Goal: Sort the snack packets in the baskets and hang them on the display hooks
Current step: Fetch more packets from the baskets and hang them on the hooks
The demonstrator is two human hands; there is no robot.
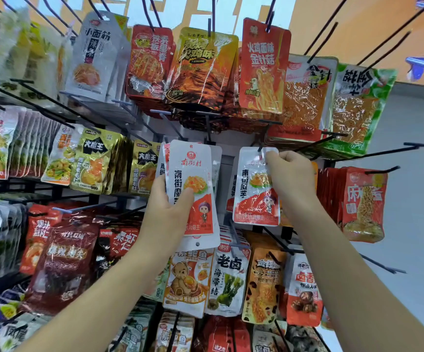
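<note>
Left grip (166, 212): fingers and thumb curled round the held stack (193, 174) of white-and-red snack packets, thumb lying across the front face. Right grip (292, 177): fingertips pinched on the upper edge of the single packet (255, 191), of the same white-and-red design.

Landmark: the middle hook (259, 149), a black wire peg of the display rack.

- Single packet: one, directly under the middle hook, its top edge at the peg's tip; whether the hole is already on the wire cannot be told. Long axis vertical, printed top upward, face toward the camera. The edge of one more like packet shows just behind it, on its left
- Held stack: left of the middle hook and slightly lower, apart from the single packet. At least three packets by their visible edges; the full count is hidden. The front one stands upright, long axis vertical, top upward. One at the back sticks out below with its hang hole at the lower end, so it points downward
- Above the middle hook: six packet designs in a row, namely silver packets (91, 54), red packets (150, 62), gold-orange packets (200, 67), a second red kind (264, 69), white-orange packets (305, 97) and green packets (360, 107)
- Below the middle hook: four designs, namely bear packets (188, 280), kelp packets (227, 278), orange packets (264, 288) and mushroom packets (305, 293)
- Right of the middle hook: one bundle of red noodle packets (363, 204)
- Left of the middle hook, beyond the held stack: two bundles of gold-and-black packets (96, 161)
</note>
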